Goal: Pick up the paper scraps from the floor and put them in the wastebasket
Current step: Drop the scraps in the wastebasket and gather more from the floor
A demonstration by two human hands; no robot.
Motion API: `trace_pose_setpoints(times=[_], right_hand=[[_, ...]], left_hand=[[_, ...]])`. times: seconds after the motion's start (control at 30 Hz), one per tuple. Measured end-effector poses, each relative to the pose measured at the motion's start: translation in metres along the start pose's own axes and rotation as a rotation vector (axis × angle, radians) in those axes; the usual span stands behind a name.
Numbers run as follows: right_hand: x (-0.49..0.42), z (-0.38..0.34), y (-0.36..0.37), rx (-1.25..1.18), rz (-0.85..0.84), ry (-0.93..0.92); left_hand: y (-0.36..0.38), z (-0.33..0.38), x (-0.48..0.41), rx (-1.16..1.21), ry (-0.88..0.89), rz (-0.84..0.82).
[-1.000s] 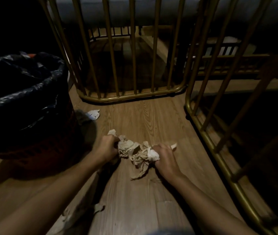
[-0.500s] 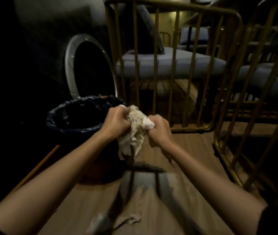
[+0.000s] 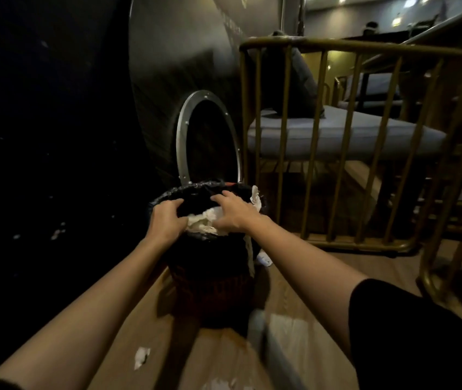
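Observation:
The wastebasket [image 3: 168, 196], lined with a black bag, stands on the wood floor at centre. A crumpled wad of paper scraps [image 3: 204, 222] lies in its mouth. My left hand [image 3: 165, 220] rests over the near-left rim, fingers loosely curled beside the wad. My right hand [image 3: 234, 213] lies palm down on the wad with fingers spread. A paper strip [image 3: 255, 197] hangs over the right rim and down the side. Loose scraps remain on the floor: one [image 3: 141, 357] at near left, one [image 3: 264, 258] beside the bin's right side.
A gold metal railing [image 3: 317, 142] stands right of the bin, with a grey cushioned seat [image 3: 345, 133] behind it. A round metal-rimmed opening [image 3: 180, 136] sits in the dark wall behind the bin. The left side is in darkness.
Both hands lifted the paper wad from the floor, carried it up and left, and brought it down into the wastebasket. Their grip on it has loosened.

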State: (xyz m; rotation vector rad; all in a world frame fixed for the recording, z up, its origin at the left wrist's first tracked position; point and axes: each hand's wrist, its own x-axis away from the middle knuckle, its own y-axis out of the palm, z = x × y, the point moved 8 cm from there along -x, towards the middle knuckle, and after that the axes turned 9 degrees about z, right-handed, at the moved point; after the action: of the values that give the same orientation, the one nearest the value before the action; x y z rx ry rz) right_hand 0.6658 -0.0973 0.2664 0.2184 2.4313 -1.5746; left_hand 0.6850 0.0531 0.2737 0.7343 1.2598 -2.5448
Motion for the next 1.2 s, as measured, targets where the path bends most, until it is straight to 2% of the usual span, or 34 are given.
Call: trace_pose_setpoints(times=[0.07,0.17,0.27,0.37,0.5,0.6,0.7,0.8,0.87,0.97,1.03,1.1,1.2], right_hand=[[0.005,-0.004,-0.017,0.013,0.146,-0.047],[0.019,0.001,-0.047,-0.093,0.313,-0.041],[0.052,0.018,-0.066,-0.133,0.421,-0.032],[0.102,0.051,-0.065,-0.115,0.446,0.007],[0.191,0.116,-0.041,-0.131,0.428,0.220],[0.280,0.178,0.001,-0.123,0.319,0.466],[0.378,0.233,0.034,-0.138,0.301,0.736],[0.464,0.266,0.047,0.075,0.287,0.930],[0.500,0.273,0.054,0.192,0.264,0.942],[0.521,0.272,0.061,0.262,0.281,0.857],[0.522,0.269,0.061,0.266,0.342,0.823],[0.520,0.267,0.063,0.233,0.401,0.793],[0.508,0.266,0.066,0.075,0.461,0.765]], left_hand=[[-0.010,0.010,0.002,0.025,0.060,0.104],[-0.019,0.040,0.010,0.073,0.196,0.191],[-0.015,0.081,0.033,0.158,0.351,0.177],[0.003,0.123,0.077,0.238,0.500,0.107],[0.057,0.165,0.156,0.289,0.619,-0.159],[0.116,0.177,0.227,0.240,0.636,-0.476],[0.161,0.186,0.306,0.191,0.753,-0.782],[0.181,0.194,0.382,0.149,0.894,-1.049],[0.188,0.193,0.429,0.069,1.046,-1.180],[0.194,0.182,0.476,-0.038,1.268,-1.235],[0.189,0.173,0.495,0.003,1.370,-1.209],[0.179,0.165,0.502,0.152,1.369,-1.163],[0.176,0.150,0.488,0.268,1.240,-1.156]])
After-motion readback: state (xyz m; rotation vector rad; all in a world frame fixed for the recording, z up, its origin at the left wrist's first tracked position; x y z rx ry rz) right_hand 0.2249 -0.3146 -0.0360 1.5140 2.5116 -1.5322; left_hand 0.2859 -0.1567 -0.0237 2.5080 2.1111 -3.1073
